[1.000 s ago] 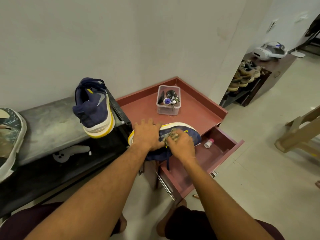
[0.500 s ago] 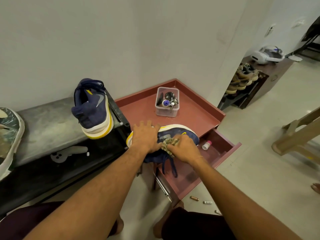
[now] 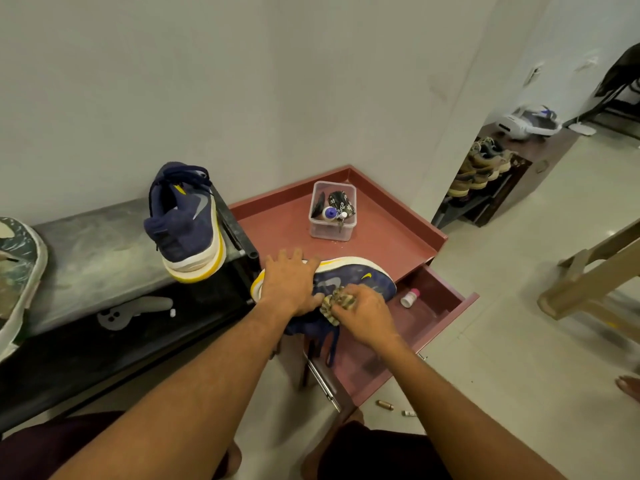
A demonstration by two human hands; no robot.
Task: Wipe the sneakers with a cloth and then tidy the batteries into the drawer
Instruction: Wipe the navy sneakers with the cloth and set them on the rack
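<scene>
A navy sneaker with a white and yellow sole lies on its side at the front edge of the red cabinet top. My left hand presses flat on its heel end. My right hand grips a striped cloth against the sneaker's side. The second navy sneaker stands on its heel on the grey bench. The red drawer below is pulled out and holds a small white bottle. Two batteries lie on the floor beside the drawer.
A clear plastic box of small items sits on the cabinet top. A white controller lies on the dark bench front. Another shoe is at far left. A shoe rack and a wooden frame stand to the right.
My right hand with the cloth has slid back along the sneaker's side toward the laces. My left hand has stayed on the heel end. The view has shifted slightly, bringing floor batteries into sight.
</scene>
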